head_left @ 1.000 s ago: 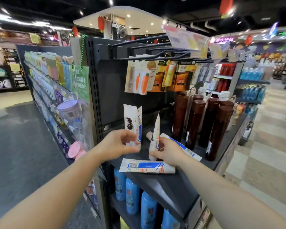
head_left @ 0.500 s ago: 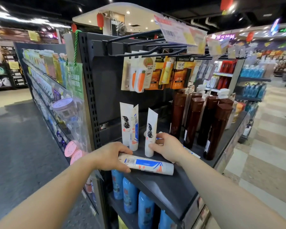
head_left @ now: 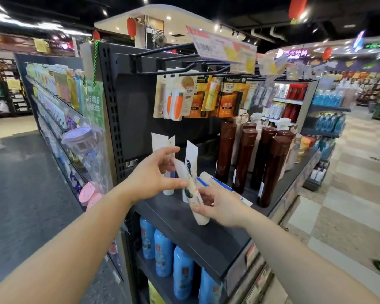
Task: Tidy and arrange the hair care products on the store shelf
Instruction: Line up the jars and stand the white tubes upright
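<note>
Both hands, left hand (head_left: pixel 154 178) and right hand (head_left: pixel 219 207), gripped the white plastic tube (head_left: pixel 192 194), newly lifted off the black metal shelf (head_left: pixel 224 244) for standing upright.

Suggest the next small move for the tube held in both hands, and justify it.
Probably turn the white tube cap-down and stand it beside the upright tubes. Both hands, left and right, hold it tilted above the shelf, where its neighbours already stand upright.
</note>
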The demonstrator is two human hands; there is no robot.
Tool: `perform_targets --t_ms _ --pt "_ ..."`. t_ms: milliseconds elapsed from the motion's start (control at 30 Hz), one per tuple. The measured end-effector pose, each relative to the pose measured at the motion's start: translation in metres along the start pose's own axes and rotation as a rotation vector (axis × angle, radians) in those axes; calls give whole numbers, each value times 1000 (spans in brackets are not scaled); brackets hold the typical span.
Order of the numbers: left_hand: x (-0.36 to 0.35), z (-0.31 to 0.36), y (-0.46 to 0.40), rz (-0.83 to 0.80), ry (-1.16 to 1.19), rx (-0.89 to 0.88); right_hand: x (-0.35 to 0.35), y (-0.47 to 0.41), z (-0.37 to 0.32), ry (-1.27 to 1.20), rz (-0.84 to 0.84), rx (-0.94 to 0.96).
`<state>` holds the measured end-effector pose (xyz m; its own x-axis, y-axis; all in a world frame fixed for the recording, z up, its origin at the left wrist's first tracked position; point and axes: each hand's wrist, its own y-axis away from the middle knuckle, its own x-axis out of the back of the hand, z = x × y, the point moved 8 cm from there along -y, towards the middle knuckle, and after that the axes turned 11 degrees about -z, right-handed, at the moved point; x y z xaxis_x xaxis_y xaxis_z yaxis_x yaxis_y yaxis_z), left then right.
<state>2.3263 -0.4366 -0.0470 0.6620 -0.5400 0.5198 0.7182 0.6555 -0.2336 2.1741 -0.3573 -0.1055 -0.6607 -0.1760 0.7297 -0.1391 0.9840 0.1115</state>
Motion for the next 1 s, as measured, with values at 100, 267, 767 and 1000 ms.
perform_targets --t_ms 100,267,767,1000 --pt "-9 -16 6 -8 -1 61 -5 0 11 -123 41 5" --pt "-27 -49 20 -28 -19 171 -11 2 14 -73 76 5" --pt "-79 -58 16 -8 -274 179 31 13 33 214 247 -203" --pt "-80 -65 12 41 -293 196 26 20 63 528 278 -455"
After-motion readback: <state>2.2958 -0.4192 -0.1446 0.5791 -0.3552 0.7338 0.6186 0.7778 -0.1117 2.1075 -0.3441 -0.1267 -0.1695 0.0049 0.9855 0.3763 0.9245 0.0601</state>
